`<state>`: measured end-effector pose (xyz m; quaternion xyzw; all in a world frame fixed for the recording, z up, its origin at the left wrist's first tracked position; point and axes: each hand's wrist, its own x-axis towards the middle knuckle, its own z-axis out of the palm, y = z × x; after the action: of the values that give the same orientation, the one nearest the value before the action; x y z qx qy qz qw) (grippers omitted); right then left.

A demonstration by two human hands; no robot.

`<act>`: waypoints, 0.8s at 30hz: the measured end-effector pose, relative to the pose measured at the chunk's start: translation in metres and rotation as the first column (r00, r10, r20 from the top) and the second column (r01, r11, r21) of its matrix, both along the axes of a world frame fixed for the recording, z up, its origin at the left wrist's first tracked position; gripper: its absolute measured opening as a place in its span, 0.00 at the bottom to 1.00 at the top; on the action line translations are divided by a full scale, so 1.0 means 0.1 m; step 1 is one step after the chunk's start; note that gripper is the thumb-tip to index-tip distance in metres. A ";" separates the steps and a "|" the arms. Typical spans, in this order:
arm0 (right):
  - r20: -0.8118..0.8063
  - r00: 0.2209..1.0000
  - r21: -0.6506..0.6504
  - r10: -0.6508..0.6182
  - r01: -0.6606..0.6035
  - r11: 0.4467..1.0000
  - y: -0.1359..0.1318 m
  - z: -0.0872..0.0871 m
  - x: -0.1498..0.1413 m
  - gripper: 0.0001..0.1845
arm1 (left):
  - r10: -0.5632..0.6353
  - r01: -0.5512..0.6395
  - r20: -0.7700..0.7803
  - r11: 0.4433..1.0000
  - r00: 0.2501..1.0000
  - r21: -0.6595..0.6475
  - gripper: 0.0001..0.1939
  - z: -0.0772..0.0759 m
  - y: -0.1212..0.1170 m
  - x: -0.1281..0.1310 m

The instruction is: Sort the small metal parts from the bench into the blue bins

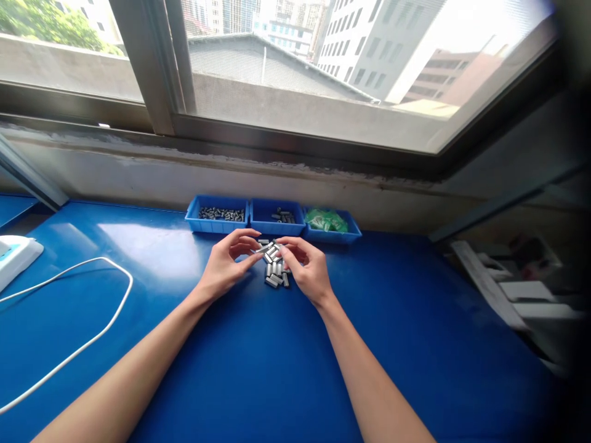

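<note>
A pile of small silver rectangular metal pieces with dark edges lies on the blue tabletop between my hands. My left hand is at the pile's left side, thumb and fingers pinched on one small silver metal piece. My right hand curls over the pile's right side, thumb and forefinger closed near its upper part. Whatever its fingertips hold is too small and too covered to make out. Part of the pile is hidden behind the right fingers.
Behind the pile, three blue bins stand in a row: one with many small metal parts, one with a few dark pieces, one with a green plastic bag. A white cable and a white power strip lie left.
</note>
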<state>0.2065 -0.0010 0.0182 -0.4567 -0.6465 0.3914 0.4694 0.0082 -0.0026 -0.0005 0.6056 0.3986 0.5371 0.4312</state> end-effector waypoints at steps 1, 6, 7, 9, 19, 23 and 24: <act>-0.015 0.999 -0.020 0.034 -0.034 0.999 -0.01 0.01 -0.01 0.14 | -0.009 0.009 0.008 1.000 1.000 0.006 0.23 0.01 -0.01 0.00; -0.089 0.988 -0.099 0.127 -0.135 0.986 -0.03 0.05 -0.07 0.14 | -0.053 0.052 0.015 0.997 0.998 0.049 0.24 0.06 -0.05 0.02; -0.107 0.985 -0.113 0.133 -0.145 0.983 -0.04 0.05 -0.08 0.13 | -0.058 0.057 0.015 0.997 0.998 0.059 0.24 0.06 -0.06 0.03; -0.156 0.980 -0.135 0.121 -0.143 0.981 -0.04 0.05 -0.10 0.13 | -0.066 0.065 0.013 0.995 0.998 0.073 0.24 0.06 -0.08 0.05; -0.326 0.930 -0.143 -0.171 0.130 0.981 0.39 0.08 -0.03 0.15 | 0.103 0.021 -0.421 0.960 0.901 0.279 0.08 0.01 -0.06 0.03; -0.252 0.953 -0.147 -0.166 0.132 0.980 0.61 0.15 0.04 0.19 | 0.013 0.154 -0.527 0.950 0.850 0.273 0.07 0.02 -0.07 -0.01; -0.245 0.955 -0.141 -0.166 0.134 0.981 0.62 0.15 0.05 0.19 | -0.011 0.191 -0.543 0.942 0.840 0.277 0.08 0.02 -0.08 -0.02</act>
<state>0.2119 0.0615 0.0337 -0.4782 -0.5189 0.4490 0.5481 0.0061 -0.0104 0.0017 0.8130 0.3771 0.3810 0.2274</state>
